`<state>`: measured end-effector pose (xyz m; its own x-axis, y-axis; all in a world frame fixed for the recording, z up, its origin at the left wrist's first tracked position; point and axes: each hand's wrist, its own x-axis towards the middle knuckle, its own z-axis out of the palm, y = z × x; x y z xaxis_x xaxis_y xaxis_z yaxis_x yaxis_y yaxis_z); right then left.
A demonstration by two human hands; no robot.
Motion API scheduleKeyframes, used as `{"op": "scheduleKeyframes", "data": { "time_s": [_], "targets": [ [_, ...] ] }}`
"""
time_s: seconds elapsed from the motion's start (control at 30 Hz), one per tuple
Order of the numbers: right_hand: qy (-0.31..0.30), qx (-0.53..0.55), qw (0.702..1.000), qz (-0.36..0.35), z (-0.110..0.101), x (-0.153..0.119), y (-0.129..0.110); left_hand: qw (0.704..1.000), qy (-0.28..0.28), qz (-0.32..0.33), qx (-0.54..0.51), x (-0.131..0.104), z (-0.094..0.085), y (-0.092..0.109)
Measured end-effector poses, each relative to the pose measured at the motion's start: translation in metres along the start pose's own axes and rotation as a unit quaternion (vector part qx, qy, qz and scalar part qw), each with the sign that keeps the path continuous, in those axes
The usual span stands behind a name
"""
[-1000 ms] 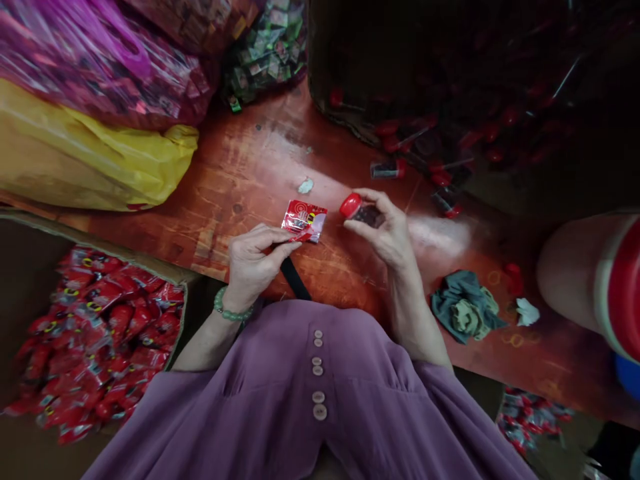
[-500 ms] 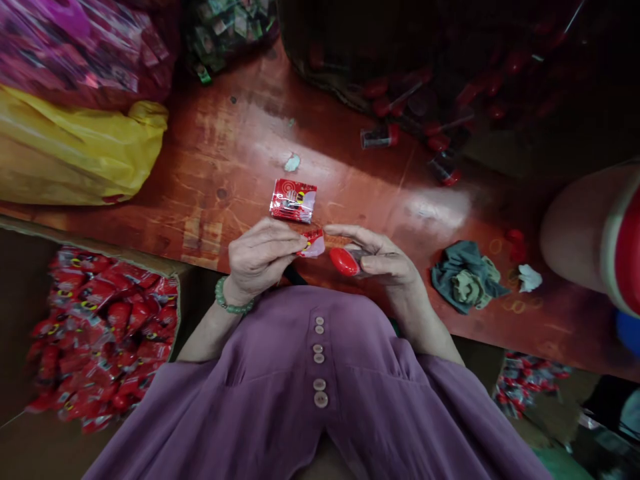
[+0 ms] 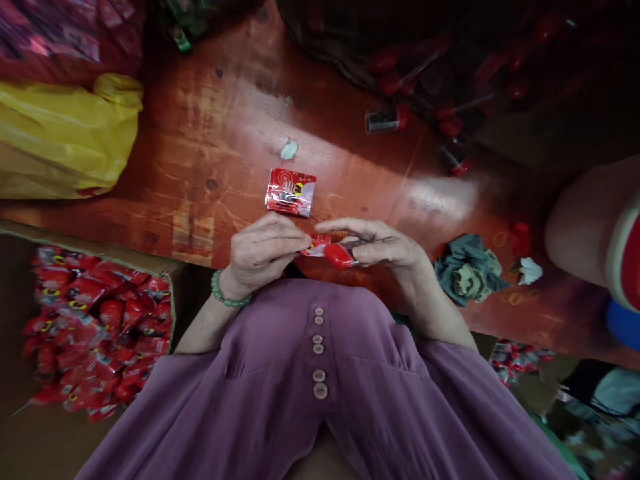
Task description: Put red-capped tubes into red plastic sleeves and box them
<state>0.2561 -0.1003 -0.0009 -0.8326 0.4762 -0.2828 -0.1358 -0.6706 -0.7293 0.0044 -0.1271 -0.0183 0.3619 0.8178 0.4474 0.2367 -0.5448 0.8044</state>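
Observation:
My left hand (image 3: 267, 248), with a green bead bracelet at its wrist, pinches a small red and pink packet (image 3: 319, 245). In my right hand (image 3: 385, 245) is a small clear container with a glossy red cap (image 3: 341, 255); the cap points left and overlaps the packet's right end. How far the cap is inside the packet cannot be made out. Just beyond my left hand, a stack of red packets (image 3: 291, 192) lies on the reddish wooden table (image 3: 240, 133).
An open carton (image 3: 173, 293) at the lower left holds red wrapped pieces. Yellow (image 3: 65, 137) and pink (image 3: 65, 40) bags lie upper left. Red-capped containers (image 3: 385, 120) lie at the upper right. A crumpled grey cloth (image 3: 467, 270) and a large pale tub (image 3: 590, 227) are on the right.
The red cap and the packet have come together; a gap was between them before. My right hand has tilted the container slightly. The whole view has shifted a little.

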Motion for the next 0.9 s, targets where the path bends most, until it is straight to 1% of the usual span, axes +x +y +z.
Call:
{"op": "scheduleKeyframes", "data": {
  "time_s": [0.1, 0.17, 0.33, 0.47, 0.6, 0.67, 0.73, 0.83, 0.9],
  "targets": [
    [0.007, -0.014, 0.999, 0.041, -0.003, 0.002, -0.001, 1.000, -0.012, -0.004, -0.001, 0.001, 0.000, 0.001],
    [0.008, 0.001, 0.998, 0.057, -0.005, 0.004, 0.002, 1.000, -0.022, -0.009, 0.005, 0.002, 0.001, 0.001],
    [0.015, 0.052, 0.997, 0.057, -0.007, 0.004, 0.011, 1.000, -0.009, 0.020, 0.018, -0.003, 0.005, -0.001],
    [0.034, 0.068, 0.996, 0.051, -0.002, 0.004, 0.012, 0.997, -0.006, 0.010, 0.074, -0.008, 0.008, -0.001],
    [0.049, 0.110, 0.993, 0.004, 0.004, 0.002, 0.017, 0.990, -0.022, -0.036, 0.136, -0.011, 0.010, 0.005],
    [0.062, 0.134, 0.989, -0.027, 0.006, 0.001, 0.021, 0.988, -0.026, -0.071, 0.137, -0.011, 0.012, 0.007],
    [0.077, 0.147, 0.985, -0.045, 0.006, -0.002, 0.024, 0.988, -0.016, -0.116, 0.097, -0.010, 0.014, 0.009],
    [0.095, 0.154, 0.982, -0.054, 0.007, -0.008, 0.026, 0.983, 0.032, -0.182, -0.004, -0.009, 0.016, 0.010],
    [0.098, 0.158, 0.981, -0.053, 0.009, -0.012, 0.027, 0.975, 0.058, -0.208, -0.046, -0.010, 0.016, 0.009]
  ]
}}
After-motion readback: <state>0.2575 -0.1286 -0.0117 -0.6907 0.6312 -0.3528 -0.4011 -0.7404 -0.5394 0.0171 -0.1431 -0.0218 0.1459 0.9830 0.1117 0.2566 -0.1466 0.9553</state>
